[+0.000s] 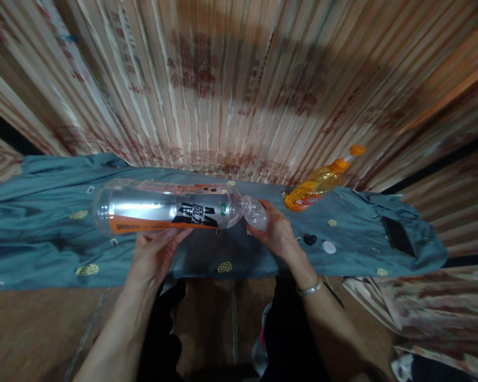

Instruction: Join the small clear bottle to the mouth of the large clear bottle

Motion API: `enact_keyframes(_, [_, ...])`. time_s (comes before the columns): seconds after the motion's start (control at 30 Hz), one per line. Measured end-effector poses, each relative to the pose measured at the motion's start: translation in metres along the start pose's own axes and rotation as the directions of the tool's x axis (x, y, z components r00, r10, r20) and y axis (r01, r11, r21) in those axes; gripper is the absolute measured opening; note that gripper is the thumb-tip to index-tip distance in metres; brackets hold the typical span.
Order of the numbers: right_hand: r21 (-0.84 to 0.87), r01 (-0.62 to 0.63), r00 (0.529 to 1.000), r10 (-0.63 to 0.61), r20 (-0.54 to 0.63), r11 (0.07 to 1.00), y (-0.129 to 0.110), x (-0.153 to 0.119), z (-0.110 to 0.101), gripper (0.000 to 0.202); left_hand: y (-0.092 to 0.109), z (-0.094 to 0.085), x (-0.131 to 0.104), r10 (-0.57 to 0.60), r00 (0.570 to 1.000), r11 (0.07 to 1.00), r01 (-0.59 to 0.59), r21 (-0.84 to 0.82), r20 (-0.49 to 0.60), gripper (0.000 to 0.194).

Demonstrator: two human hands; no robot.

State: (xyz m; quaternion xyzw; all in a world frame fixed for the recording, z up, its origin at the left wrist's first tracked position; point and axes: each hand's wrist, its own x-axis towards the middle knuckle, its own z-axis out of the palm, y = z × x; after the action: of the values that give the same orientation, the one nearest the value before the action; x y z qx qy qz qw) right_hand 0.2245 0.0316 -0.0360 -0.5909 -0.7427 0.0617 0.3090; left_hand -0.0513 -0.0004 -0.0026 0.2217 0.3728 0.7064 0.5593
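A large clear plastic bottle with an orange and silver label lies sideways in the air over the cloth, its neck pointing right. My left hand is closed on its lower side, with the thumb along the label. My right hand grips a small clear plastic container at the bottle's mouth. The two pieces meet or nearly meet there; I cannot tell whether liquid is passing. Just right of that hand lie a black cap and a white round lid.
A teal patterned cloth covers the narrow table. An orange dish soap bottle with a pump-like top stands at the back right. A dark phone lies near the right end. A pleated curtain hangs behind.
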Motion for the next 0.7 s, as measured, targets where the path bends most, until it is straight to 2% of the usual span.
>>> enact_keyframes(0.43, [0.038,0.003,1.000,-0.003,0.010,0.999,0.0009,-0.0001,-0.0039,0.070,-0.0028,0.0008,-0.0013,-0.011,1.000,1.000,0.011,-0.006,0.016,0.041])
enact_keyframes(0.7, [0.044,-0.008,1.000,0.008,-0.009,0.999,0.0015,0.0004,-0.0023,0.069,-0.0049,0.0020,-0.0016,-0.004,1.000,1.000,0.004,-0.014,0.010,0.027])
